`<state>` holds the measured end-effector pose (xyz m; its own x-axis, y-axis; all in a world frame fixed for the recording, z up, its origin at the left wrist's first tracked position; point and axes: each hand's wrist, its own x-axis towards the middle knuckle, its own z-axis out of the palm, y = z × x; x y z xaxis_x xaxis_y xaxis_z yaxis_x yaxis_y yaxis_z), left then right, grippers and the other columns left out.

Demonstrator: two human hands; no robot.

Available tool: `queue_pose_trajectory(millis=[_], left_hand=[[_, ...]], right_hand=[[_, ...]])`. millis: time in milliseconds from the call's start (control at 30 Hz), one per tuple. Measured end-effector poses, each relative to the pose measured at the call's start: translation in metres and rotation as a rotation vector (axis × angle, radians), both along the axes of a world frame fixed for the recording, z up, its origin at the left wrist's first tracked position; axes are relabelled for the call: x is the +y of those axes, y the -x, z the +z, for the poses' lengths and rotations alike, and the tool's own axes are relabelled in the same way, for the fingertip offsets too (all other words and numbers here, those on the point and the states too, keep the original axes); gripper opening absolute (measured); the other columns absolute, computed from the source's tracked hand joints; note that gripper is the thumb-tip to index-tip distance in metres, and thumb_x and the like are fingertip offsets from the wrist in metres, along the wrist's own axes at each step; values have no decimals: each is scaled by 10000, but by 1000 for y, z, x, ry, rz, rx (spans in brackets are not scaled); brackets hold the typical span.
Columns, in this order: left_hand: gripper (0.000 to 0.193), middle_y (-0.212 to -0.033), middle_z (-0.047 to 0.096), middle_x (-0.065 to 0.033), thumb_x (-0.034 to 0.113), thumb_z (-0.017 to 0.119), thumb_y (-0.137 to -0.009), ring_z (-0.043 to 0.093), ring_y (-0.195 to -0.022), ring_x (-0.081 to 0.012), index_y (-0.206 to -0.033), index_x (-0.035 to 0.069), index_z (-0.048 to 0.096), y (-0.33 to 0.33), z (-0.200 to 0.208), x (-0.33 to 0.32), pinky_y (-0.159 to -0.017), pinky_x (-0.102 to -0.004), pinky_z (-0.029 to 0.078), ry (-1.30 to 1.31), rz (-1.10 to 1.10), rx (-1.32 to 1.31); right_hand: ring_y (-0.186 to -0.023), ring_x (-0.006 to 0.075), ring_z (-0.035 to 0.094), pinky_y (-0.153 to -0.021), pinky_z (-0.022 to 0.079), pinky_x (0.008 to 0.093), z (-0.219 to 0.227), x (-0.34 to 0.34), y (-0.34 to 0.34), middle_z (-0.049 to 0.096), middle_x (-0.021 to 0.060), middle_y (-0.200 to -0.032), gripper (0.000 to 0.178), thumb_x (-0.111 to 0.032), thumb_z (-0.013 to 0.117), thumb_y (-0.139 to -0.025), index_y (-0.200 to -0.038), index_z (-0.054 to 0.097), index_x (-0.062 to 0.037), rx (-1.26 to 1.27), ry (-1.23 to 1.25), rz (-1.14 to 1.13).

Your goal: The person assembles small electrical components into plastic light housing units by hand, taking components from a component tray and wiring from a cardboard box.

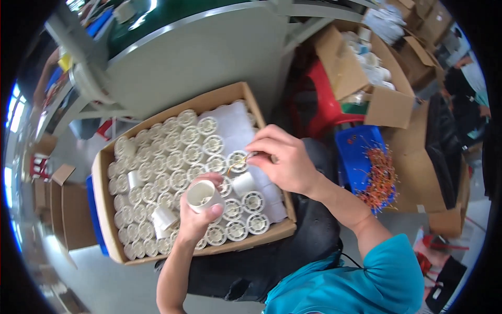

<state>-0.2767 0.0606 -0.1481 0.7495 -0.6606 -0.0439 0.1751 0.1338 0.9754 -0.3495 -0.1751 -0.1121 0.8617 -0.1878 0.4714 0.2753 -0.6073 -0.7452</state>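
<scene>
My left hand (193, 222) is closed around a white plastic cylinder (213, 203), its open mouth tilted up toward me. Over the box, just right of that cylinder, my right hand (287, 161) pinches a small part with thin yellow-orange wires (230, 168); fingers partly hide the part. Beneath both hands is a shallow cardboard box (250, 93) holding rows of white round plastic housings (193, 154) with spoked ends. A few white cylinders (163, 216) lie on their sides on top of the rows. A white paper sheet (234, 125) shows at the box's right side.
A blue bin (348, 141) heaped with orange-wired parts (377, 175) sits to my right. Beyond it, an open carton (387, 107) of white pieces rests by a red plastic stool (320, 97). A grey workbench panel (201, 63) stands behind the box. Black-clad legs (314, 230) are under its near edge.
</scene>
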Motion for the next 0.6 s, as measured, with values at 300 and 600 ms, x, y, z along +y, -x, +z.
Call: queue_pose_trajectory(millis=[300,600], left_hand=[[504,-868,663,-130,303,838,-710,655,-760,-201,-1034,28,567,-16,24,16,-697,-350,551,86,69,212],[529,-905,673,-37,188,887,-660,646,-863,-127,-1083,32,610,-46,32,37,-782,-300,519,-362,-327,-88]], right_hand=[[-828,211,677,-702,549,293,-11,48,-55,673,93,-997,220,98,686,-788,-982,708,-3,-142,-171,162],[-896,142,664,-807,554,279,-34,45,-53,663,75,-1026,159,73,677,-836,-985,689,21,254,-764,482]])
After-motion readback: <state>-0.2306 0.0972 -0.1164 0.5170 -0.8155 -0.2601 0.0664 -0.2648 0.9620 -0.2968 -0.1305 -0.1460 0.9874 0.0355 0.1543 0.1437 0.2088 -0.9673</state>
